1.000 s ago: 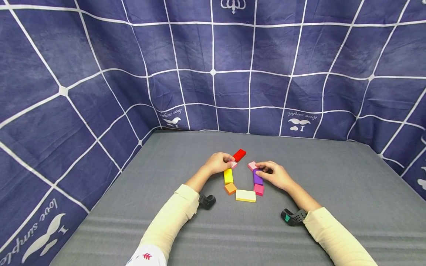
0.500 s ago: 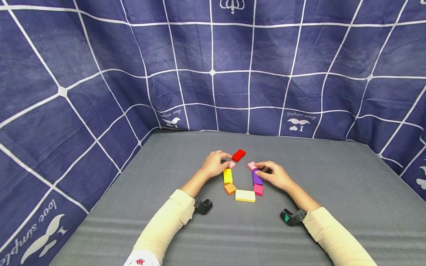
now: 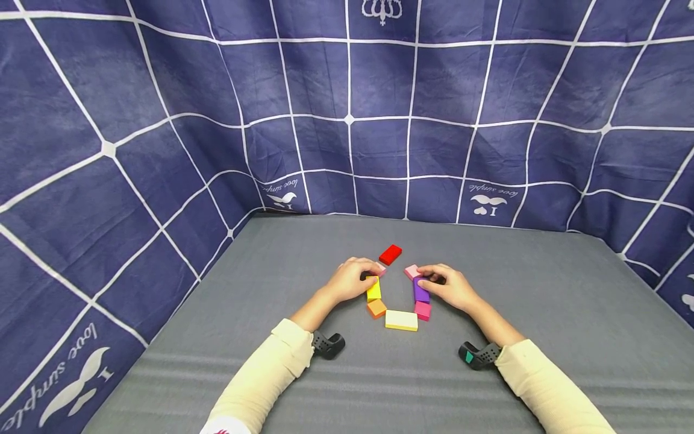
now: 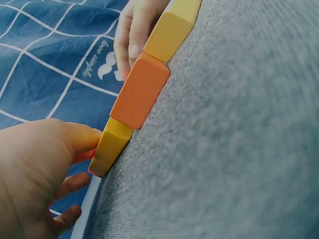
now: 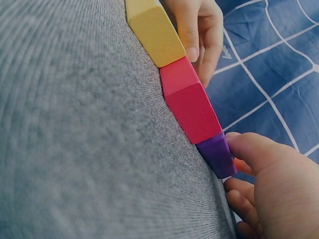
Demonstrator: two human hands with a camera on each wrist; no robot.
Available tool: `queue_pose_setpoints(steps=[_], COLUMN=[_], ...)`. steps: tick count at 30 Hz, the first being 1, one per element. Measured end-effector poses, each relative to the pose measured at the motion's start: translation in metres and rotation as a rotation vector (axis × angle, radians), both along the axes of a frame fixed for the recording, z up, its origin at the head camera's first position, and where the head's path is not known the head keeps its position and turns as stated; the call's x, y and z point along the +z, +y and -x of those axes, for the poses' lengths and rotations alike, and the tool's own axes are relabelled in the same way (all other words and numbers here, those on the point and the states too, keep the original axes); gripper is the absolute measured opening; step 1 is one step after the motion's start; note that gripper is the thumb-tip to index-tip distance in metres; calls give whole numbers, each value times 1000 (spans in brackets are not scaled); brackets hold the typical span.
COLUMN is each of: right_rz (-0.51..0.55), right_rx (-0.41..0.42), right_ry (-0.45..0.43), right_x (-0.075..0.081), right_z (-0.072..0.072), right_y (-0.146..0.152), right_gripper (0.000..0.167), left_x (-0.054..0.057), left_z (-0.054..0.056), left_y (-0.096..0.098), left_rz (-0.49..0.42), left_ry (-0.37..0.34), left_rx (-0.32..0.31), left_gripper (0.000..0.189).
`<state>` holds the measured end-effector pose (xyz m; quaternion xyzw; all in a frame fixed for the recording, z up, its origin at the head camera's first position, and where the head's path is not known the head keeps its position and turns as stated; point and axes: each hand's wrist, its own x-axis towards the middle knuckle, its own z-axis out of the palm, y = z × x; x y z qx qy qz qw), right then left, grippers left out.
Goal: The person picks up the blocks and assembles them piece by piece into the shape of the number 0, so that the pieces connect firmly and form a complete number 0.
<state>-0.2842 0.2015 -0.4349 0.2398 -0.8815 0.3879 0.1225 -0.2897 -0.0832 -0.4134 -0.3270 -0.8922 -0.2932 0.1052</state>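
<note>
My left hand [image 3: 353, 279] is at the left side of a ring of small coloured blocks. Its thumb is on the yellow block [image 3: 373, 290], with the index finger bent over the far end toward a pale pink block [image 3: 381, 270] that it partly covers. My right hand [image 3: 451, 287] pinches the purple block [image 3: 421, 290], thumb on its side and index finger by another pale pink block [image 3: 412, 272]. In the left wrist view the thumb rests against the yellow block [image 4: 111, 144]. In the right wrist view the thumb meets the purple block [image 5: 219, 157].
An orange block [image 3: 376, 309], a cream block [image 3: 402, 320] and a deep pink block [image 3: 423, 311] form the near side of the ring. A red block [image 3: 390, 254] lies at its far side. A blue gridded curtain [image 3: 379, 144] stands behind the grey table [image 3: 401, 386].
My left hand has drawn back toward me, from the left pale pink block to the yellow block. The right hand stays in place at the purple block.
</note>
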Motion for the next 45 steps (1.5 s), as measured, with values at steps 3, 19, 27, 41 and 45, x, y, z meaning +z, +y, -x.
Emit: queue_pose_setpoints(steps=[3,19,27,41,45], right_rz=[2,-53,-224,-544,-605], right_rx=[4,22,56,104,95], right_ry=[-25,-148,-158,-57,-84], right_x=[2,65,75,68,68], right_z=[0,27,53,74,73], right_y=[0,-19,-48,-79,-83], right_gripper=[29,38,39,43,43], left_x=[-3,-8,-7,-9,-7], left_z=[2,5,3,2,1], left_y=[0,-1,-1,0,-1], left_rz=[-63,-161,-148,-181,-184], left_ry=[-3,-56,-68,-61,-52], left_rx=[-31,-35,-25,-48,-56], left_gripper=[21,20,21,22,21])
